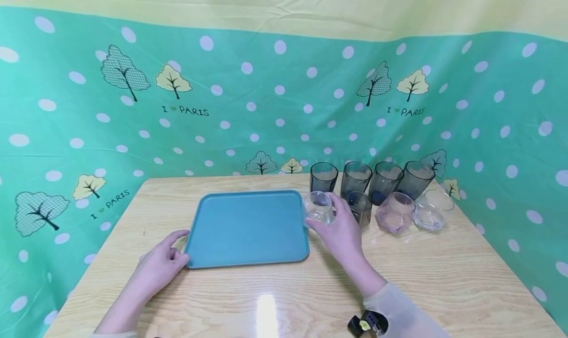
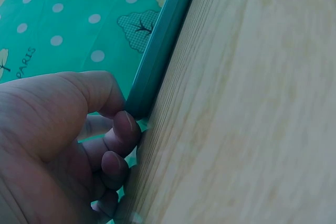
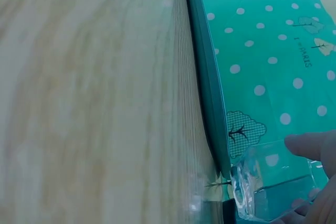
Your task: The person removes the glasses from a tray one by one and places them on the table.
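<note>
My right hand [image 1: 339,232] grips a clear drinking glass [image 1: 317,206] by its side, just at the right rim of a blue-green tray [image 1: 248,229]. In the right wrist view the glass [image 3: 273,184] shows thick clear walls, with the thumb on one side and fingers partly hidden behind it. At the tray's near left corner, my left hand [image 1: 161,261] holds the rim with thumb and index finger. Close up in the left wrist view, the thumb and a bent fingertip meet the tray's corner [image 2: 144,95], while the other fingers curl beside it.
Several tall smoky glasses [image 1: 357,175] stand in a row at the back right. In front of them are a short dark glass [image 1: 361,212], a pinkish glass [image 1: 395,219] and another clear glass [image 1: 429,220]. A dotted green cloth [image 1: 248,91] hangs behind the wooden table [image 1: 213,303].
</note>
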Demonstrator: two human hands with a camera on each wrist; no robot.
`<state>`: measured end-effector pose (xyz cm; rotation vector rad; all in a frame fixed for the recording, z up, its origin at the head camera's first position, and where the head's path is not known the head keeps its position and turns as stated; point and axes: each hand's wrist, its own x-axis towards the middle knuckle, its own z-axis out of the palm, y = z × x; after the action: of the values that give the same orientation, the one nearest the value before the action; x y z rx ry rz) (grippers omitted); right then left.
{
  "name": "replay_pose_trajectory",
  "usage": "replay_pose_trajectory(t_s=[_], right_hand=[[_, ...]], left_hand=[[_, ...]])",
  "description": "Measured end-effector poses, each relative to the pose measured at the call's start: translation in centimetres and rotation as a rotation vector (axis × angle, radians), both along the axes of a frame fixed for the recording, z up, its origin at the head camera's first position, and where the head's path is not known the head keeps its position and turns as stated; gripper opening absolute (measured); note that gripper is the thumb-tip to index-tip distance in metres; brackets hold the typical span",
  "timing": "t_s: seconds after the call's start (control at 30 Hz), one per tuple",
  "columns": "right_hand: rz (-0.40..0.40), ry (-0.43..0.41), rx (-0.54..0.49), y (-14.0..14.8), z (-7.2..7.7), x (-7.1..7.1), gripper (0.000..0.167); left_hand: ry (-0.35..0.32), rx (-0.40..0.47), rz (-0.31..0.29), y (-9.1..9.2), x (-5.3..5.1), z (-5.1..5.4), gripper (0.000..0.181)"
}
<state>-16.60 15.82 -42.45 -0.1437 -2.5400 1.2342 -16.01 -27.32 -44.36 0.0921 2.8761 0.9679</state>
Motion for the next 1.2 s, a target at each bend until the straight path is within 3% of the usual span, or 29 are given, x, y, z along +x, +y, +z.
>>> replay_pose_trajectory(t_s=[0.33,0.63,1.2], right_hand=[[-0.022,-0.014,0.045,0.37,-0.45,-0.14,0.087],[0.006,-0.032,0.048,0.45,-0.55,-0.38,0.090],[0.039,0.055,0.052,0.30,-0.49,-0.08,0.090]], left_hand=[[-0.011,0.011,0.002,-0.03,-0.24,-0.22,0.073],[-0.008,0.012,0.004,-0.17,-0.40,-0.29,0.073],[0.000,0.008,-0.012,-0.17,-0.54,-0.55,0.073]])
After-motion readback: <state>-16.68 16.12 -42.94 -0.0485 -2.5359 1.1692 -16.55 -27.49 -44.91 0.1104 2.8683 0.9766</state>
